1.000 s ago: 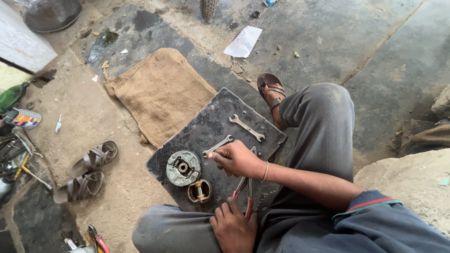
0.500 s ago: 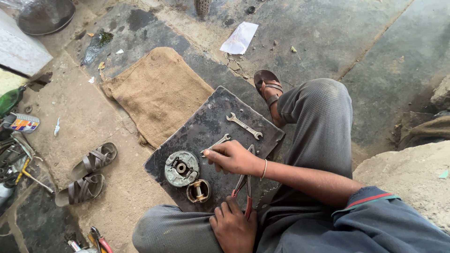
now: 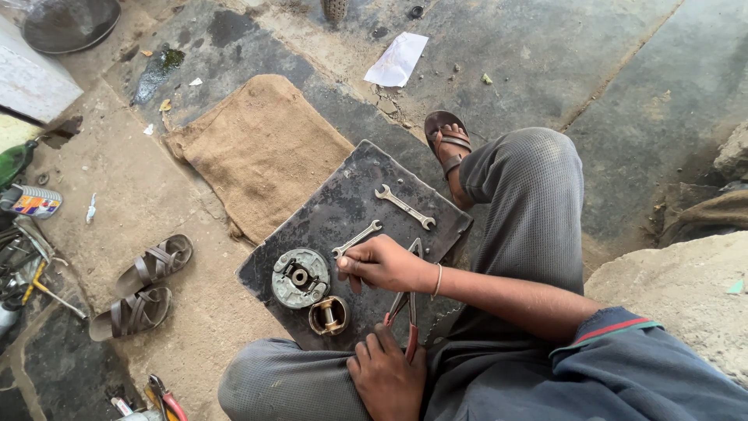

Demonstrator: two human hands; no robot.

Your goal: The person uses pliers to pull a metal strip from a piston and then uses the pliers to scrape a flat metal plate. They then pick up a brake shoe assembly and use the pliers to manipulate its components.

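Beside right hand, small spanner

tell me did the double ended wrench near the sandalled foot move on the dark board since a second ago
No. The wrench lies at the same angle near the board's far corner.

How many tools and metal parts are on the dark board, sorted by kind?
Spanners: 2, the long spanner and the short spanner
Pliers: 1, the red-handled pliers
Round metal parts: 2, the grey disc and the brass ring
Total: 5
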